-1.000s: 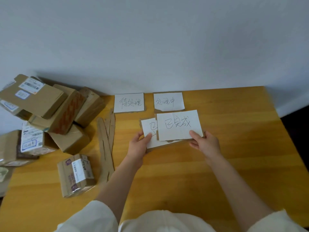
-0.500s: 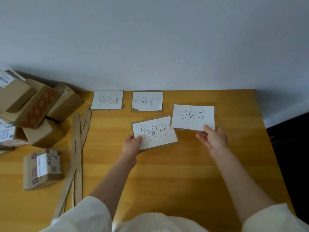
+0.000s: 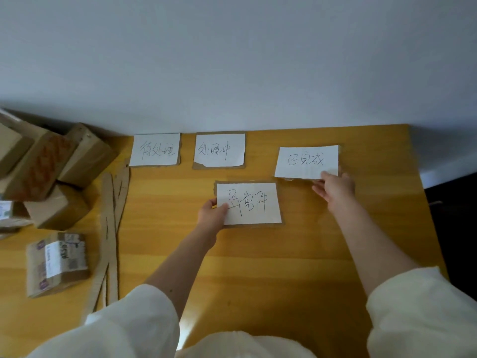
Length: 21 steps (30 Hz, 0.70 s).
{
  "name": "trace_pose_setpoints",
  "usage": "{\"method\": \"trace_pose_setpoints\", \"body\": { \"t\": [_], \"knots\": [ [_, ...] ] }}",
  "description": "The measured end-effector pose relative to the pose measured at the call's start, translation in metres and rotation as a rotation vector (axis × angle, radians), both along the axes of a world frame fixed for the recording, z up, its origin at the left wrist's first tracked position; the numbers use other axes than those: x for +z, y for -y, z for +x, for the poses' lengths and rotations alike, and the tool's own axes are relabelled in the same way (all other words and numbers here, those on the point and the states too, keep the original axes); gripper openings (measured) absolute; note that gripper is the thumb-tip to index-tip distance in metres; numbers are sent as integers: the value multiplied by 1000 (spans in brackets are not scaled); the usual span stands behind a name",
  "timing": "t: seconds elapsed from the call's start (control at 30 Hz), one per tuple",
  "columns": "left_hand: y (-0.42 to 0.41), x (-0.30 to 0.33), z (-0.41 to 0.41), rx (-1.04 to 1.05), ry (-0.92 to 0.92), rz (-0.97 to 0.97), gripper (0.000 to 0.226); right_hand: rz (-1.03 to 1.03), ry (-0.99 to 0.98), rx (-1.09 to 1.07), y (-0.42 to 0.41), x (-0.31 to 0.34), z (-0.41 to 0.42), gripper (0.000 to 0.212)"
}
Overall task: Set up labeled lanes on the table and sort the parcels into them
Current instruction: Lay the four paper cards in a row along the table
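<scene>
four labels lie or are held on the yellow worktop (image 3: pixel 309 254). each is white paper with black handwriting, backed by brown cardboard. label one (image 3: pixel 154 150) lies flat at 11 o'clock, close to the wall (image 3: pixel 232 60). label two (image 3: pixel 219 150) lies just beside it toward 12 o'clock, with a torn lower left corner of paper. label three (image 3: pixel 304 161) sits at 1 o'clock, a little nearer than the first two and set apart from them. the right hand (image 3: pixel 335 188) pinches its near right corner, thumb on top of the paper; whether the label rests on the wood or is lifted cannot be told. label four (image 3: pixel 249 202) is near the middle, nearer the person than the other three, below the gap between labels two and three. the left hand (image 3: pixel 213 215) grips its near left corner, thumb over the paper and fingers under the cardboard. both arms reach out of cream sleeves (image 3: pixel 134 326) at 6 o'clock.

parcels (image 3: pixel 51 171) are piled at 9 to 10 o'clock, brown cartons leaning on one another, one with an orange print. a single taped parcel (image 3: pixel 58 262) with a white shipping sticker lies apart at 8 o'clock. long cardboard strips (image 3: pixel 111 228) lie between the parcels and the labels, running from near label one toward 7 o'clock, overlapping each other.
</scene>
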<state>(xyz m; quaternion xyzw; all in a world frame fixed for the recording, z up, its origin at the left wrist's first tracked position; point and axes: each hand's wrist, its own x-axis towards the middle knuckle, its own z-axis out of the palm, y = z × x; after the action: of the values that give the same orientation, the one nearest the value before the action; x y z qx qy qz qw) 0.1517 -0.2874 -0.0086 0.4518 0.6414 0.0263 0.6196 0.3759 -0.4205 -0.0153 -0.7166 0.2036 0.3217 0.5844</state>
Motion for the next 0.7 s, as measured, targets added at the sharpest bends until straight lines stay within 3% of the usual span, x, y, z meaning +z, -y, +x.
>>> {"method": "trace_pose_setpoints", "body": {
  "t": [0.1, 0.17, 0.23, 0.33, 0.43, 0.7],
  "knots": [
    [-1, -5, 7, -25, -14, -3, 38, -310, 125, 190, 1, -9, 2, 62],
    [-1, -8, 10, -29, -19, -7, 38, -476, 304, 331, 4, -14, -1, 62],
    [0, -11, 12, -32, -21, -10, 36, -558, 500, 530, 4, -20, -5, 49],
    [-1, -15, 14, -26, -17, -18, 34, -529, 634, 855, 1, -29, -13, 40],
    [-1, -18, 14, -23, -23, -19, 34, -549, 639, 1064, -6, -36, -19, 42],
    [-6, -22, 13, -19, -33, -19, 34, -565, 616, 1233, -36, -36, -17, 46]
  ]
}}
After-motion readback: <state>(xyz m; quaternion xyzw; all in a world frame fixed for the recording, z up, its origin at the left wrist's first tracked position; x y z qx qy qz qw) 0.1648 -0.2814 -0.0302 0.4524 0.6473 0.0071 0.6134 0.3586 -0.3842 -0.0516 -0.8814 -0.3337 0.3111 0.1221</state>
